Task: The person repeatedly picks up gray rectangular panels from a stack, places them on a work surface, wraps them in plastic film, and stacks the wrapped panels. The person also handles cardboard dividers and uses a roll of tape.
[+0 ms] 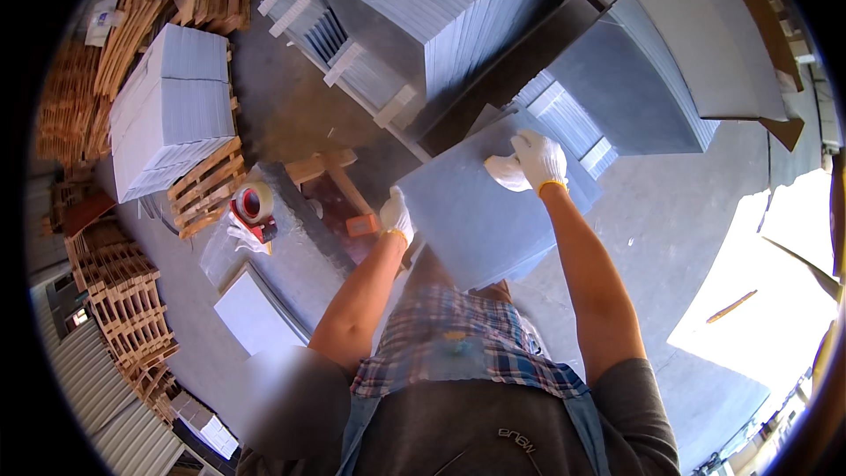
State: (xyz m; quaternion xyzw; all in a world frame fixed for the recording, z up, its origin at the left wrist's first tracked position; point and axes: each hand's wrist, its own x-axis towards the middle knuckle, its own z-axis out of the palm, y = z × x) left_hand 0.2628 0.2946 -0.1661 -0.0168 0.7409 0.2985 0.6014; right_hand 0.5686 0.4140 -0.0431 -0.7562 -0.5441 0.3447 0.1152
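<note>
Grey square tile (480, 216), a thin flat slab, was held out in front of the person's waist, well above the concrete floor (670, 211). Both hands wore white work gloves. The left hand (397, 216) was closed around the tile's near left edge, fingers wrapped under it. The right hand (539, 159) was clamped over the tile's far upper edge, with a scrap of white material showing just beside the fingers. The tile sat tilted, its far corner higher than the near one.

Beyond the tile stood tall stacks of matching grey tiles (423, 0), and to its right another stack leaned on edge (630, 88). Left of the tile, a tape dispenser with a red frame (253, 207) rested on a low wrapped surface, and further left a white wrapped bundle (172, 106) sat on a wooden pallet (207, 189). Stacked empty pallets (123, 317) stood at the far left. A small wooden stand (330, 172) sat on the floor just left of the tile.

The main risk appeared to be the tile slipping: it was gripped only at two edges through gloves, and a tilt or a loosened hold would probably let it drop and crack on the floor or on the person's feet. Its far corner was close to the leaning stack, so a careless swing could chip both. The wooden stand near the feet looked like a tripping hazard.
</note>
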